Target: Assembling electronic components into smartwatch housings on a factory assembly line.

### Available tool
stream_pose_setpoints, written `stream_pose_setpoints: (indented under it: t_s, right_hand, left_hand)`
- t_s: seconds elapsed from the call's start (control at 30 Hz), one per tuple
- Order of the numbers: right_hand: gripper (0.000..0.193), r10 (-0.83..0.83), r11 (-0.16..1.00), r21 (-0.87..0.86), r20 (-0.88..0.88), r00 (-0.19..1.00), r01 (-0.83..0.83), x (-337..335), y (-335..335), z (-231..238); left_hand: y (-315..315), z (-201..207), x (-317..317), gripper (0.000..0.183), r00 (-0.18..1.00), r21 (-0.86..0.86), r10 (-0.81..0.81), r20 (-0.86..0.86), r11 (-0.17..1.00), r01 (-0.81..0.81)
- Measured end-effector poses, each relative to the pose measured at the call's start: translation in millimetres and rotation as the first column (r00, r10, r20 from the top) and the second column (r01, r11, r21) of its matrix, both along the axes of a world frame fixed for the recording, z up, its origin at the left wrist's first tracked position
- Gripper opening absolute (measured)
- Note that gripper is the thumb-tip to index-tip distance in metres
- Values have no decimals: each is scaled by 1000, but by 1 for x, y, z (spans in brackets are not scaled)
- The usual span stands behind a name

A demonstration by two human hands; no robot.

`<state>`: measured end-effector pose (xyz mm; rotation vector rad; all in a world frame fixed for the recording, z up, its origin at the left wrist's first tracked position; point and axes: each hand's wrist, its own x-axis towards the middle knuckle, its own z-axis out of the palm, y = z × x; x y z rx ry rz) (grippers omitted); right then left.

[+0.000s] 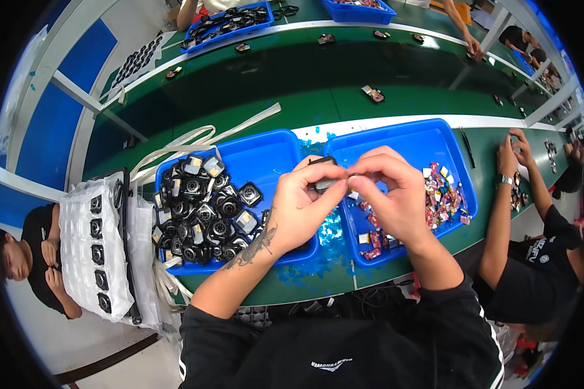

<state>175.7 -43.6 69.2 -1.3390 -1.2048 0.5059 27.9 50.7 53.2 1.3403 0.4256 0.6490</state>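
Observation:
My left hand (300, 207) and my right hand (391, 189) meet above the gap between two blue bins. Together they pinch a small black component (323, 182) at the fingertips; most of it is hidden by the fingers. Below the left hand stands the left blue bin (266, 152), piled on its left side with several black round-faced parts (201, 214). Under the right hand is the right blue bin (409, 139), which holds several small red and white pieces (442, 194) along its right and front.
A white foam tray (97, 249) with black parts lies at the left. A green conveyor belt (292, 71) behind the bins carries scattered small parts. Another person (519, 214) works at the right; other people sit at the left and far side. Blue film scraps (331, 230) lie between the bins.

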Motion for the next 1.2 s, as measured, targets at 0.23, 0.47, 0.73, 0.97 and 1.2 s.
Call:
stream_pose_setpoints:
  t_s: [0.23,0.47,0.73,0.97,1.2]
  right_hand:
    - [14,-40,999,33,265,964,33,-3,-3,19]
    - [19,-20,1000,9,343,939,18,-11,2,17]
    - [12,-135,989,4,389,911,145,-11,2,25]
    - [8,-121,987,-49,396,910,153,-9,2,28]
    - [6,-71,994,-55,341,937,96,-3,3,21]
  left_hand:
    - [-1,8,-1,52,994,-29,-47,102,998,50]
    - [0,4,-4,42,994,-6,-77,79,997,77]
    - [-1,8,-5,43,988,-33,-100,119,994,104]
    - [-1,9,-4,44,991,17,-121,62,993,121]
    - [-2,7,-5,44,990,43,-138,30,990,137]
